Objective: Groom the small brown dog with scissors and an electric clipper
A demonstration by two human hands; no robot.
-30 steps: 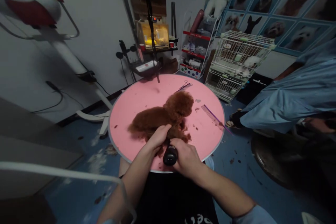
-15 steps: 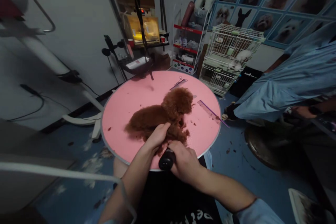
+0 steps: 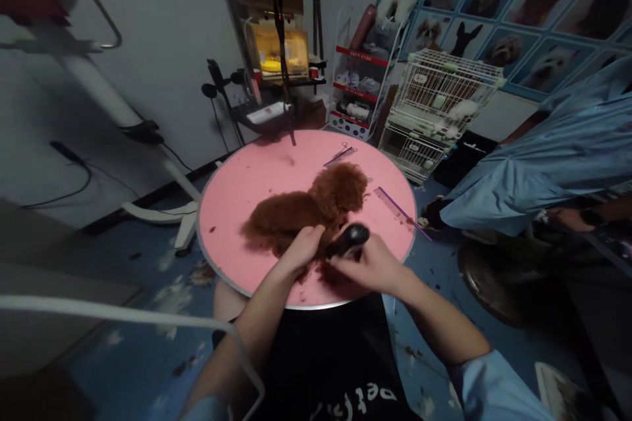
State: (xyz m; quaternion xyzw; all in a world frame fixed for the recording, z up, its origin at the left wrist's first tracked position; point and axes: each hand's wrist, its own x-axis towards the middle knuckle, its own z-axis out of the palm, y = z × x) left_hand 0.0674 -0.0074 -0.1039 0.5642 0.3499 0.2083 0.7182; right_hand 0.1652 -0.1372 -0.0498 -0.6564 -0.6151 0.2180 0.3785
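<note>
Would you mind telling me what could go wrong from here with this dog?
The black tool in the right hand is close to the left hand, so a twitch by the brown dog might bring them together.
The purple comb juts out beyond the pink table, so a bump could knock it off.
The scissors lie near the dog's head and might get nudged if it moves.

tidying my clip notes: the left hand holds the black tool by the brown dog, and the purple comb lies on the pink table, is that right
Not quite: the head view shows the black tool in the right hand, not the left hand. It is by the brown dog, and the purple comb lies on the pink table, as you say.
</note>
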